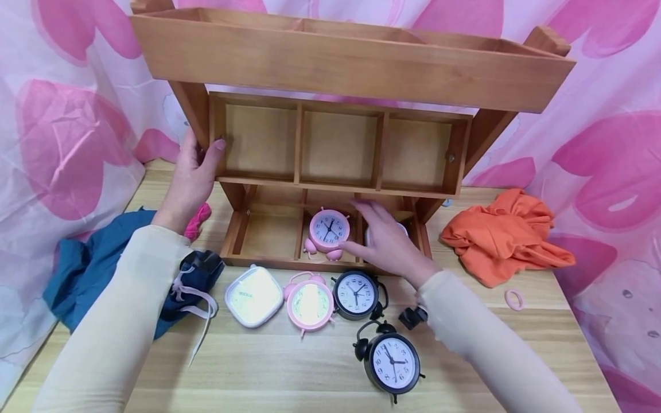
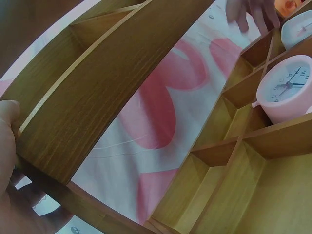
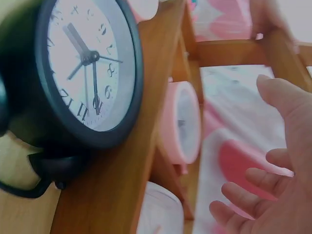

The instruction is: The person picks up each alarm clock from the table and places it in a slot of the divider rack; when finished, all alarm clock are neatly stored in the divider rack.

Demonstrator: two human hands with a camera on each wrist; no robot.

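A tiered wooden shelf (image 1: 351, 63) with divided compartments stands on the table. My left hand (image 1: 190, 178) grips the left end of its middle tier, thumb on the near side. In the bottom tier's middle compartment sits a pink alarm clock (image 1: 329, 226). A white clock (image 2: 298, 28) lies in the compartment to its right, mostly covered by my right hand in the head view. My right hand (image 1: 384, 241) is over that compartment, fingers spread and holding nothing, thumb beside the pink clock.
In front of the shelf lie a white rounded-square object (image 1: 254, 296), another pink alarm clock (image 1: 310, 304) and two black alarm clocks (image 1: 356, 294). Orange cloth (image 1: 503, 235) and a pink ring (image 1: 514, 299) lie right; a teal drawstring cloth (image 1: 98, 258) lies left. A patterned curtain (image 1: 614, 172) hangs behind.
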